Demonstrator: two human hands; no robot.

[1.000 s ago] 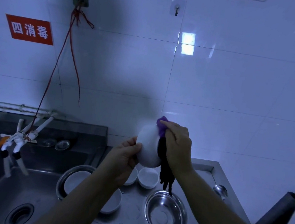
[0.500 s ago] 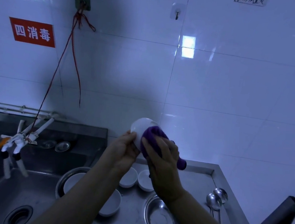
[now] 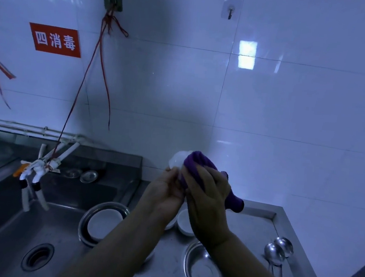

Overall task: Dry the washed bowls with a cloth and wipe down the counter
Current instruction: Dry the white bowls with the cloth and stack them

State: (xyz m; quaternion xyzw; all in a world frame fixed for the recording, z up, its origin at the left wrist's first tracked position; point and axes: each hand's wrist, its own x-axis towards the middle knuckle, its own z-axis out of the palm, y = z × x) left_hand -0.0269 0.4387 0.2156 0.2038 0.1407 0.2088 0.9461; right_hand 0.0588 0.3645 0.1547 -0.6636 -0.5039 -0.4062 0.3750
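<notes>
Your right hand (image 3: 210,198) has swung the purple cloth (image 3: 199,164) from behind the white bowl (image 3: 178,161) round over its face, so the wiping is well on. Your left hand (image 3: 165,194) grips the bowl's edge, held up above the counter (image 3: 255,224). More bowls wait below, likely next; the counter wipe is not yet begun

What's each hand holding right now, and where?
Left hand grips the white bowl by its lower rim; right hand presses the purple cloth against the bowl.
</notes>
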